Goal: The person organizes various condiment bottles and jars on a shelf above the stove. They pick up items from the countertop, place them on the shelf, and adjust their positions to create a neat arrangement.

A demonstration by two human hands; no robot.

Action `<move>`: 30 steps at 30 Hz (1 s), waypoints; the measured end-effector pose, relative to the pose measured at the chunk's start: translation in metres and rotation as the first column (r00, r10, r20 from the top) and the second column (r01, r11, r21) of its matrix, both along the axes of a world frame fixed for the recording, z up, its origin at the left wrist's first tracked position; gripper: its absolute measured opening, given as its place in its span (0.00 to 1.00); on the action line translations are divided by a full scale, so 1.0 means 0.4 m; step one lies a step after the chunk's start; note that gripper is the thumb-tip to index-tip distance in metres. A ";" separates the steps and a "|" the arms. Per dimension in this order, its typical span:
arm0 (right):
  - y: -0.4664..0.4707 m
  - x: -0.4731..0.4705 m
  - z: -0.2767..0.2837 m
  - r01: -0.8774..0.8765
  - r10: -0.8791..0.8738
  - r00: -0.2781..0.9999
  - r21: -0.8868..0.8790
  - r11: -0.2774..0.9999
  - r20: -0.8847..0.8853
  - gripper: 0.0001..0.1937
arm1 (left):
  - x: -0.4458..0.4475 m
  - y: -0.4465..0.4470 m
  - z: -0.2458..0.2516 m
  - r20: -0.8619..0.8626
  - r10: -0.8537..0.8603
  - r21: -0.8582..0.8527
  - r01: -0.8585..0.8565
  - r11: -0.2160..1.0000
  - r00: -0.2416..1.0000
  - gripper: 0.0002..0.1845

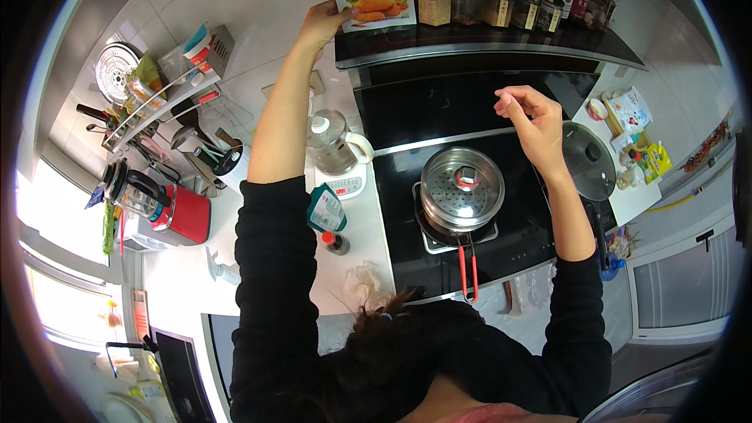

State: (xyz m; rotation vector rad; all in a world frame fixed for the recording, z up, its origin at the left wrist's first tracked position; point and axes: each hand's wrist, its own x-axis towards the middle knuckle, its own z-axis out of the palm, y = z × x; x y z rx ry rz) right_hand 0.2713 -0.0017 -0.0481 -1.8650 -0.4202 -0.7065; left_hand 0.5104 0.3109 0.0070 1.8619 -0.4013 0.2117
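My left hand (322, 24) grips the lower left edge of a white and green seasoning packet (379, 3), thumb in front. The packet stands upright at the left end of the range hood's black top (446, 41). Over the back right of the black glass cooktop (405, 270) hovers my right hand (533, 123), its fingers curled together, with nothing visible in them. Below and left of it, a steel steamer pot with a glass lid (463, 188) sits on a burner. Under the steamer is a dark pan, whose red wire handle (468, 276) points towards me.
Spice jars (467, 3) and bottles line the hood top. Left of the cooktop stand a glass kettle (329, 141), a teal pouch (326, 208), a red-capped bottle (336, 242) and a red blender (182, 214). A lidded frying pan (587, 170) lies right, beside food packets (652, 161).
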 end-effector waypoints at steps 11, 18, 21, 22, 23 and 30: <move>-0.017 -0.027 0.005 0.014 -0.014 1.000 -0.023 1.000 0.001 0.09 | 0.000 -0.012 -0.011 0.075 0.041 -0.106 -0.033 0.994 0.996 0.28; 0.000 -0.050 -0.035 -0.060 0.063 0.997 0.061 0.996 -0.053 0.09 | -0.233 0.116 -0.072 0.266 0.137 -0.508 0.018 0.861 0.954 0.28; 0.083 -0.064 -0.041 -0.167 0.163 0.976 -0.015 0.986 -0.145 0.09 | -0.469 0.204 -0.207 0.144 0.344 -0.687 -0.157 0.710 0.928 0.26; 0.113 -0.058 -0.052 -0.214 0.202 0.964 -0.054 0.975 -0.173 0.09 | -0.541 0.224 -0.282 0.061 0.421 -0.712 -0.256 0.654 0.905 0.26; 0.145 -0.047 -0.071 -0.254 0.226 0.954 -0.130 0.958 -0.199 0.09 | -0.600 0.239 -0.363 -0.041 0.469 -0.698 -0.361 0.618 0.882 0.25; 0.383 -0.066 -0.160 -0.560 0.461 0.792 -0.174 0.810 -0.401 0.10 | -0.949 0.288 -0.792 -0.409 0.600 -0.413 -0.726 0.550 0.687 0.14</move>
